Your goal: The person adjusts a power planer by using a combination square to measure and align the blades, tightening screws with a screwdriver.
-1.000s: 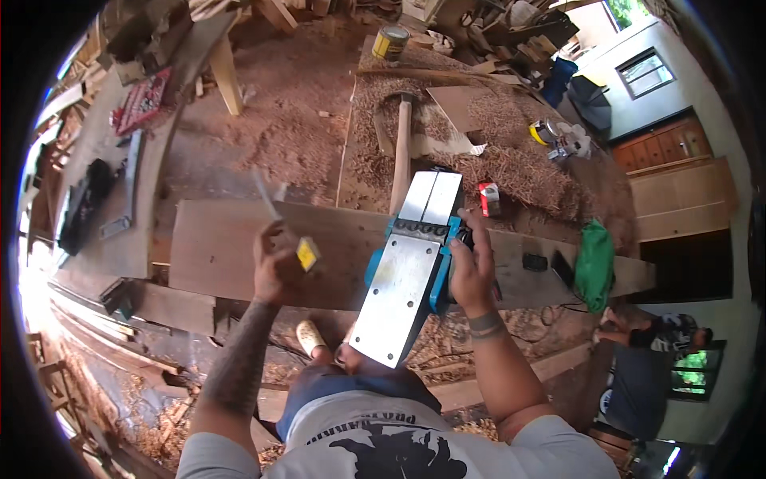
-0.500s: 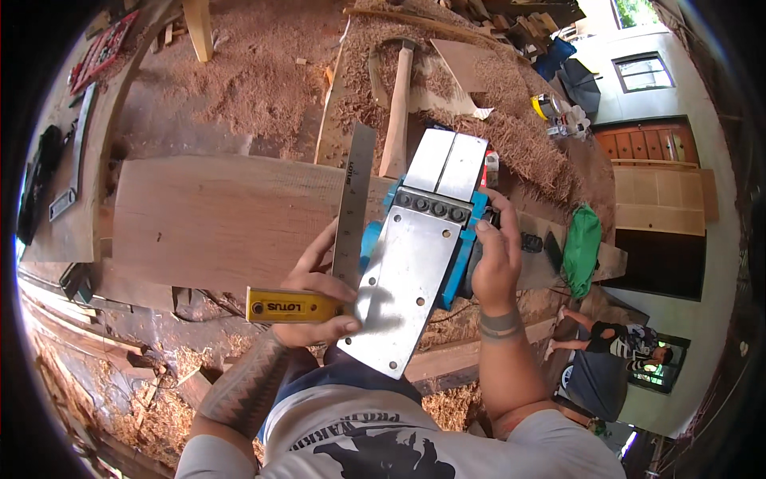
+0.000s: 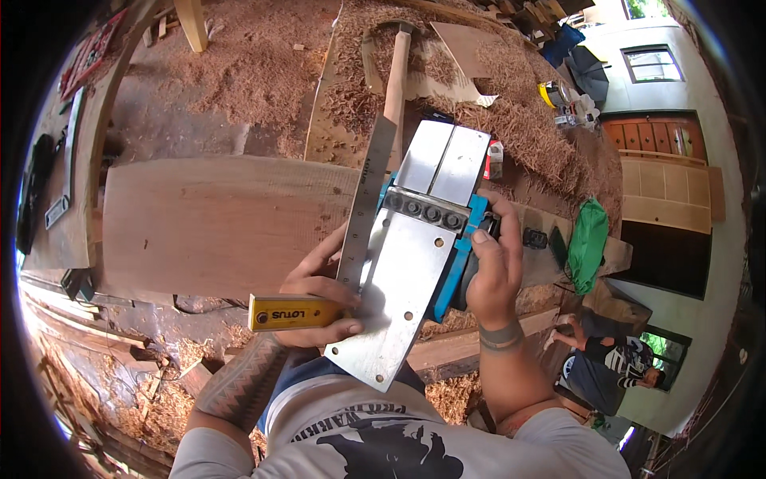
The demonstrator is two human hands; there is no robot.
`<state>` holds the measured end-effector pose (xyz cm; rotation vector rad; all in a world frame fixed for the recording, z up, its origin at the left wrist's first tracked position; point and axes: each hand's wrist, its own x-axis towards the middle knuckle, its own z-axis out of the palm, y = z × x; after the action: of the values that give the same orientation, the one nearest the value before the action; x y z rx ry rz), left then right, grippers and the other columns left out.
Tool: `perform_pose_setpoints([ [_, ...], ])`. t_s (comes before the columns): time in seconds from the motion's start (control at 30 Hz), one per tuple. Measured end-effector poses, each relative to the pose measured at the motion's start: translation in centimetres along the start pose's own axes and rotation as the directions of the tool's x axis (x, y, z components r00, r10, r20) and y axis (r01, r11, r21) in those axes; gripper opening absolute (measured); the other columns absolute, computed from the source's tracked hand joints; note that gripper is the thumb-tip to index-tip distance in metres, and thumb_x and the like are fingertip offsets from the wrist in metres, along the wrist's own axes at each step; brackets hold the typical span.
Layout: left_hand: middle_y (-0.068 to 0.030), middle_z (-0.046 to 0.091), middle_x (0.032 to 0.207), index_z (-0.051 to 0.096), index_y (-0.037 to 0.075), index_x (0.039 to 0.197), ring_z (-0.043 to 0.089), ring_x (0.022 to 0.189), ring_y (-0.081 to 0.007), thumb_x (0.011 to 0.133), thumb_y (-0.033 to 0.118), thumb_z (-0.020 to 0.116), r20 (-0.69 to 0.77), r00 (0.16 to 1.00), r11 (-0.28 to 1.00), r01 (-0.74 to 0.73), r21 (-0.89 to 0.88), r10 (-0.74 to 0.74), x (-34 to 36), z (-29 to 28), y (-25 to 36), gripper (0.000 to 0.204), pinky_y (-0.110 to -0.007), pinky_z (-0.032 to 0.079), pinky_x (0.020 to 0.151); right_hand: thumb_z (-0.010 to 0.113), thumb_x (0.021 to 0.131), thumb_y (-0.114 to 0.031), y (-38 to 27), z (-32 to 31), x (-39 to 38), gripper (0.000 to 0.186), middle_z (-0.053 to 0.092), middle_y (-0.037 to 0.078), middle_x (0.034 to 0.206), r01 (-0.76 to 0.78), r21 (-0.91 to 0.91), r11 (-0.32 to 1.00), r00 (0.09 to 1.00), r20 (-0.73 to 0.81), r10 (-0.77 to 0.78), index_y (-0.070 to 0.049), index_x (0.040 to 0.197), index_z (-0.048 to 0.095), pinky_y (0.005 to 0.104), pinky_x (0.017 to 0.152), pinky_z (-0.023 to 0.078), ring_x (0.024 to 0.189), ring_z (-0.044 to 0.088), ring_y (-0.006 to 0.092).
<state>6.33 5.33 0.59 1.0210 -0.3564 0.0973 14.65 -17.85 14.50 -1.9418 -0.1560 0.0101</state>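
An electric hand planer [image 3: 399, 279] is held up in front of me, its shiny metal sole turned toward me and its blue body showing at the sides. My right hand [image 3: 495, 267] grips the planer's right side, thumb along the blue edge. A try square with a yellow handle [image 3: 295, 313] and a steel blade [image 3: 369, 195] is in my left hand [image 3: 319, 299]. The fingers close round the square where handle and blade meet. The blade stands up along the planer's left edge, overlapping the sole; whether it touches is unclear.
Behind the planer lies a wide wooden plank [image 3: 223, 227]. An axe-like tool with a wooden handle [image 3: 395, 80] lies among shavings. A green bag [image 3: 588, 247] is at right. Another square [image 3: 64, 188] lies on the left bench. A person [image 3: 618, 355] sits at far right.
The square's blade has tilted further right, now overlapping the planer's left edge. The planer has turned slightly, its lower end swinging left. Both hands keep their holds.
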Motion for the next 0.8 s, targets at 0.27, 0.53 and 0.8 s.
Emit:
perform_pose_setpoints([
  [0.27, -0.0321, 0.031, 0.168, 0.077, 0.010, 0.103, 0.046, 0.150, -0.0521, 0.079, 0.022, 0.097, 0.003, 0.999, 0.999, -0.041, 0.028, 0.041, -0.2, 0.5, -0.5, 0.033, -0.063, 0.045, 0.119, 0.049, 0.108, -0.010, 0.5, -1.1, 0.6, 0.032, 0.063, 0.005, 0.112, -0.092, -0.032, 0.995, 0.996, -0.006, 0.092, 0.001, 0.137, 0.057, 0.0256, 0.089, 0.046, 0.097, 0.054, 0.0086],
  [0.53, -0.0314, 0.028, 0.169, 0.078, 0.013, 0.098, 0.032, 0.157, -0.0537, 0.077, 0.029, 0.099, -0.035, 0.999, 0.994, 0.043, 0.103, -0.039, -1.9, 1.9, -1.0, 0.033, -0.064, 0.036, 0.125, 0.051, 0.107, -0.010, 0.2, -0.7, 0.7, 0.031, 0.065, 0.005, 0.109, -0.068, 0.017, 0.998, 0.998, -0.011, 0.068, 0.002, 0.134, 0.059, 0.0249, 0.086, 0.046, 0.094, 0.056, 0.0084],
  [0.8, -0.0318, 0.026, 0.170, 0.078, 0.015, 0.097, 0.030, 0.158, -0.0541, 0.079, 0.030, 0.098, -0.053, 0.998, 0.997, 0.021, 0.079, -0.016, -1.9, 1.9, -1.7, 0.031, -0.064, 0.034, 0.126, 0.052, 0.101, -0.011, 0.3, -0.6, 0.9, 0.037, 0.067, 0.009, 0.114, -0.107, 0.095, 0.990, 0.994, 0.003, 0.107, 0.004, 0.134, 0.058, 0.0264, 0.093, 0.048, 0.101, 0.060, 0.0116],
])
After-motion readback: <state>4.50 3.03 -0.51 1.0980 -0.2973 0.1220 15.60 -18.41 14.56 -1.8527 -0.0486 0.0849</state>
